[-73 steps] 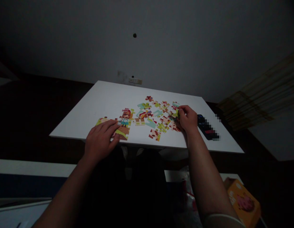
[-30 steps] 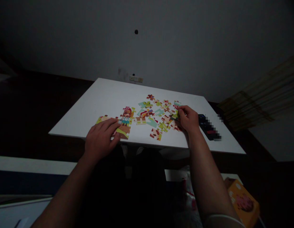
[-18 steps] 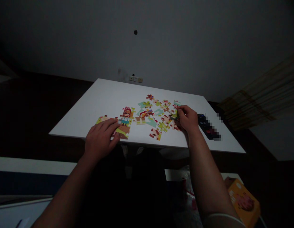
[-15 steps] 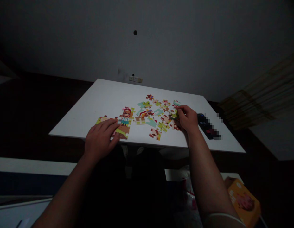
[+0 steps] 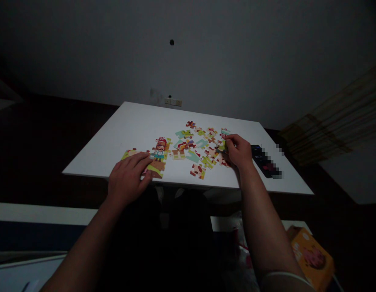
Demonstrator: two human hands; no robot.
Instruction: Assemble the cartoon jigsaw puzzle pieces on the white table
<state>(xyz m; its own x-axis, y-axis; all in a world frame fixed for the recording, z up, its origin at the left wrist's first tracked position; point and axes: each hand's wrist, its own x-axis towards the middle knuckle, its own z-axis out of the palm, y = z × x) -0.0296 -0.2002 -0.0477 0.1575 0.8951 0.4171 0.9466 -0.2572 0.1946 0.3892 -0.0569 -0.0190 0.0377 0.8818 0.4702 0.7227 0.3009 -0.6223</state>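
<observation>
We've got the left hand point(image 5: 129, 175) lying flat with the fingers spread, resting on the lower end of a joined-up chunk of jigsaw pieces point(image 5: 157, 168), forearm coming in from the bottom left. Just above those fingers the chunk shows a cartoon figure in a red hat point(image 5: 160, 148). The right hand point(image 5: 239, 152) is curled over, its fingertips point(image 5: 227, 147) pinched narrow on a yellow-green jigsaw piece point(image 5: 223, 146) at the edge of the loose pile of pieces point(image 5: 194, 151), all of it on a white table point(image 5: 99, 156). Just right of that hand sits a black device point(image 5: 263, 163), pixelated so we can't make it out. An orange box point(image 5: 311, 253) is cut off at the bottom right, beyond the right arm. Compared with a couple of seconds back, both hands have barely moved. The fingers hide most of the held piece, and in this dim light we can't tell whether it's joined to anything.
</observation>
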